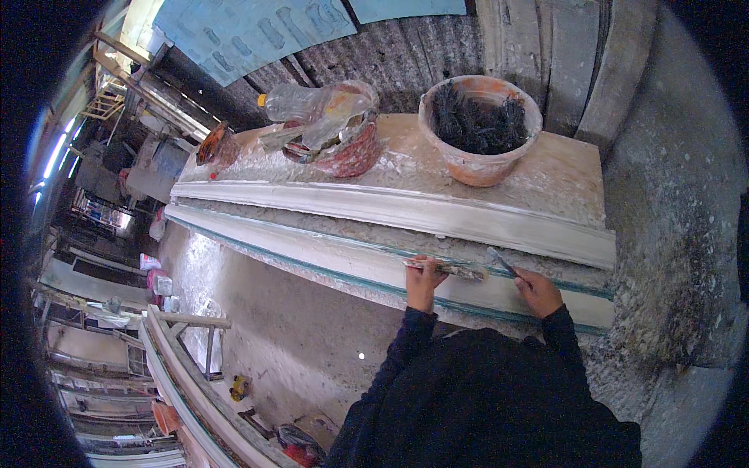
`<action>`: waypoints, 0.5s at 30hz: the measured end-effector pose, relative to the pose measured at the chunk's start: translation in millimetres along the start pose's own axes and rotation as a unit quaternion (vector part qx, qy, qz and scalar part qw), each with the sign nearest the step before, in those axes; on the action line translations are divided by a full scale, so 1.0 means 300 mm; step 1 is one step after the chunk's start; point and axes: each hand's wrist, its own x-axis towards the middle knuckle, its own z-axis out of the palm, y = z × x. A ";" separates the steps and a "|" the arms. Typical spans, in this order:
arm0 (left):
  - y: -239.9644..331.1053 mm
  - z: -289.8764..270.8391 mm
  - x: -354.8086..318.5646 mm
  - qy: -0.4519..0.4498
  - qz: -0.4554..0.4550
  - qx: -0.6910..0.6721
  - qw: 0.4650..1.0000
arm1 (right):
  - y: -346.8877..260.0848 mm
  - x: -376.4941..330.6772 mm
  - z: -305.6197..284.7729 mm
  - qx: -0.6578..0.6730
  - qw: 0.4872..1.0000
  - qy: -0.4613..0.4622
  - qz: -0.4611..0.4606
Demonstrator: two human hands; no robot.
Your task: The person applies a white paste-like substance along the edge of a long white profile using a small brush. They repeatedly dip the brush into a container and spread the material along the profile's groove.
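Observation:
My left hand (423, 284) is closed around a plaster-caked brush (465, 270), its tip pointing right. In my right hand (538, 293) is a small putty knife (500, 260), the blade angled up and left toward the brush. Both tools are over a long pale strip (351, 251) with green edges, lying along the near side of the bench. Behind it runs a white plaster moulding (374, 206) with a ridged profile. Whether either tool touches the strip is hard to tell.
Farther back on the bench (566, 175) stand a tub of dark fibrous stuff (482, 125) and a red bucket (351, 152) under a clear plastic bottle (295, 104). An orange container (216, 145) sits at the left end. More long strips (168, 366) rest on a frame at lower left.

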 end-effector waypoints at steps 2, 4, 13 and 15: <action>-0.039 -0.090 0.041 0.027 0.057 -0.016 0.998 | -0.019 0.012 -0.016 0.014 1.000 -0.003 -0.013; -0.002 -0.180 0.073 0.091 0.114 0.010 0.989 | -0.043 0.013 -0.043 0.028 1.000 -0.003 -0.012; 0.450 -0.655 0.110 0.391 0.425 0.166 0.799 | -0.134 0.069 0.025 -0.015 0.993 -0.110 0.034; 0.495 -0.634 0.079 0.382 0.417 0.118 0.816 | -0.134 0.112 0.081 -0.050 0.995 -0.081 0.030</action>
